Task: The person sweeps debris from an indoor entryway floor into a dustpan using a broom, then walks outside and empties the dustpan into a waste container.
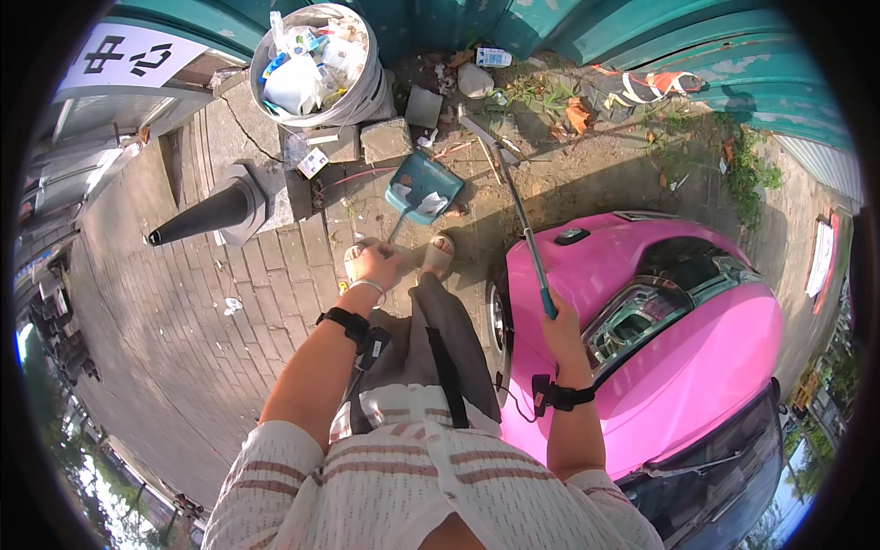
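My left hand point(375, 267) is closed around the handle of a green plastic dustpan point(445, 184), which rests on the paving just beyond my feet. Crumpled white litter and a leaf or scrap lie in the pan. On the right, my right hand point(565, 330) grips the teal end of a long metal pole point(526, 223). The pole reaches away over the ground to a grey head point(479, 128) near the blocks; whether it is a broom or a scraper I cannot tell.
A white bucket point(377, 103) full of rubbish stands at the green metal fence. Concrete blocks point(386, 141) sit below it, with a black traffic cone point(206, 210) lying leftward. A pink car point(715, 344) is close on the right. Dry leaves point(578, 115) and weeds lie along the fence.
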Demonstrator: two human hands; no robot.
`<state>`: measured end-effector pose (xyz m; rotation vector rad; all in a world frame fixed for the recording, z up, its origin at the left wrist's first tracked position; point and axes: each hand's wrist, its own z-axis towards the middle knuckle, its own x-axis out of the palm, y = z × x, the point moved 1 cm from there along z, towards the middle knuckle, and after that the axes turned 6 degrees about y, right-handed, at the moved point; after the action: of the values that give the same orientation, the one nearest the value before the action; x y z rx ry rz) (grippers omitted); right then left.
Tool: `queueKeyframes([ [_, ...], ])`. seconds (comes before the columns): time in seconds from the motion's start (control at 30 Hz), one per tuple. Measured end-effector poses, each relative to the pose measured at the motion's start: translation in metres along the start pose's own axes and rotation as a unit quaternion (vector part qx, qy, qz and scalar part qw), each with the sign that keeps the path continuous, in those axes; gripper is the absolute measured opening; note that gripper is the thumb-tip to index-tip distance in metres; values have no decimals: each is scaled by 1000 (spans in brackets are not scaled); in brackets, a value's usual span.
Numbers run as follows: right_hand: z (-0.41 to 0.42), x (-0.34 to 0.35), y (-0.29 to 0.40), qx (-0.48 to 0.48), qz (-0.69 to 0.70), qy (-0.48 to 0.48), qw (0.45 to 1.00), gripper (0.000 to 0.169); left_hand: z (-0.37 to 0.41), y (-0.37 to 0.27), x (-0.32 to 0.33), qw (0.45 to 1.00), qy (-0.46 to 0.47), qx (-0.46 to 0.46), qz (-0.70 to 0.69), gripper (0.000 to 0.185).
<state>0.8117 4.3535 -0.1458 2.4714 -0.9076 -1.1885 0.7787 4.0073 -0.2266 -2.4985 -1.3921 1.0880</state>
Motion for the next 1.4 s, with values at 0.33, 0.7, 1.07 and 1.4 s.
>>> queueKeyframes([
  [0.33, 32, 45, -17, -50, 54, 72, 995, 50, -9, -23, -22, 999, 39, -24, -8, 27],
  [0.7, 33, 37, 10, -34, -90, 66, 993, 53, -9, 3, 2, 998, -45, -15, -43, 25],
  [1.07, -42, -15, 31, -7, -127, 176, 976, 48, -35, 26, -16, 994, -29, -72, -81, 25],
  [1.4, -63, -84, 81, -49, -39, 250, 966, 50, -113, 141, -28, 973, -91, -109, -182, 23],
])
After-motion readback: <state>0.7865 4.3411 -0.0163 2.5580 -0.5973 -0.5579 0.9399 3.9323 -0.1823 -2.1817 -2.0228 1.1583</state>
